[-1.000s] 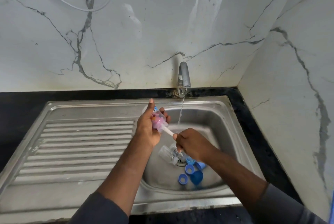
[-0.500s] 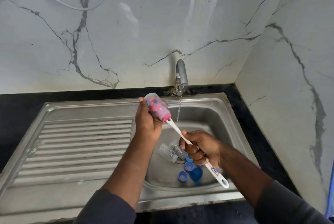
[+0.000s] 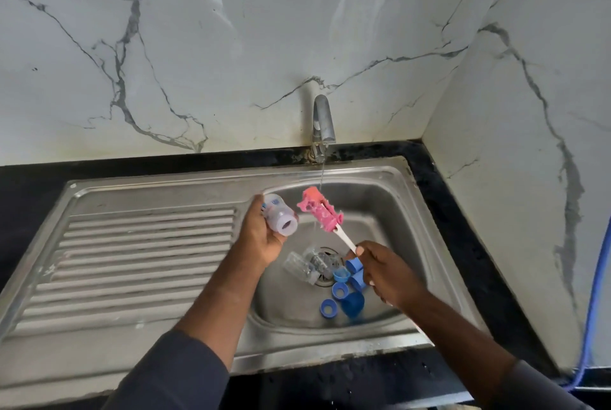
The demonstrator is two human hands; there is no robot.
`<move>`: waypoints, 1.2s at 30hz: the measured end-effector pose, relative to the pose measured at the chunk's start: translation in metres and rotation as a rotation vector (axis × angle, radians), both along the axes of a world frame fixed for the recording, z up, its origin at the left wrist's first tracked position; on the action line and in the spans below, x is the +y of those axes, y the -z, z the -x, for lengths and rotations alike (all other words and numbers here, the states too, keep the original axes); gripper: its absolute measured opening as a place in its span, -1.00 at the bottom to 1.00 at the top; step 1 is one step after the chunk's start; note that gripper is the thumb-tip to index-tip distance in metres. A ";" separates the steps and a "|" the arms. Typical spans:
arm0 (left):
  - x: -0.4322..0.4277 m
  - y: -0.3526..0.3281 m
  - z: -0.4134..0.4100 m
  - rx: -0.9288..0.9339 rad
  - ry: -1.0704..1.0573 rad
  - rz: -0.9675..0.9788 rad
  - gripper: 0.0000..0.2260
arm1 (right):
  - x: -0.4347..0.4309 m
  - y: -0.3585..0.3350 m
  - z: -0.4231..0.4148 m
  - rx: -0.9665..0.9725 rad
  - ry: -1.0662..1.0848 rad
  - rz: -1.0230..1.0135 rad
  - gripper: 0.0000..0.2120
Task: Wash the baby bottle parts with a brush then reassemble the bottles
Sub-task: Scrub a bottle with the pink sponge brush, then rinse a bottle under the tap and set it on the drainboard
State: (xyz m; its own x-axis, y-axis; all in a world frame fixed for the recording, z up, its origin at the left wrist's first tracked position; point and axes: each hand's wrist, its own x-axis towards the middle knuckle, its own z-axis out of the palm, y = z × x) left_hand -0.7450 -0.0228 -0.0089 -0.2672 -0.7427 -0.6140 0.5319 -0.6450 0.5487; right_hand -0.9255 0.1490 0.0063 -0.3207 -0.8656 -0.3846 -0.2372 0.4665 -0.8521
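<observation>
My left hand [image 3: 261,237] grips a small clear baby bottle [image 3: 279,216] on its side, its open mouth turned toward the camera, over the left edge of the sink basin [image 3: 390,211]. My right hand [image 3: 386,274] holds the white handle of a bottle brush; its pink sponge head [image 3: 319,211] is out of the bottle, to its right, under the thin stream of water. In the basin around the drain lie another clear bottle [image 3: 299,266] on its side and several blue caps and rings [image 3: 344,294].
The tap [image 3: 322,127] at the back of the sink runs a thin stream. A ribbed steel draining board [image 3: 132,254] lies to the left. Marble walls stand behind and to the right. A blue hose [image 3: 595,304] hangs at the right edge.
The brush head, inside the bottle a second ago, has been pulled out and now sits to the right under the water. The bottle's open mouth has turned toward the camera.
</observation>
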 end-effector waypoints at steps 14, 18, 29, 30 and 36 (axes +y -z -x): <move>0.086 0.025 0.086 0.014 0.435 -0.145 -0.83 | 0.053 0.034 0.074 0.583 0.317 0.013 -0.96; 0.106 0.021 0.113 0.049 0.500 -0.156 -0.87 | 0.058 0.037 0.107 0.689 0.448 -0.036 -0.95; 0.128 0.017 0.142 0.056 0.486 -0.268 -0.59 | 0.076 0.065 0.166 0.901 0.445 -0.183 -0.78; 0.127 0.018 0.142 0.046 0.467 -0.274 -0.58 | 0.077 0.067 0.167 0.891 0.447 -0.179 -0.76; 0.114 0.019 0.131 -0.011 0.414 -0.286 -0.55 | 0.060 0.055 0.150 1.051 0.436 0.099 -0.65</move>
State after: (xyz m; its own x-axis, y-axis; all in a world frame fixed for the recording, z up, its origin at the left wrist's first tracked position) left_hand -0.8763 0.0913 -0.0280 -0.4960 -0.3770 -0.7822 0.1944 -0.9262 0.3231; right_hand -1.0758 0.2091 -0.0485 -0.7239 -0.6134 0.3157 -0.6894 0.6256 -0.3652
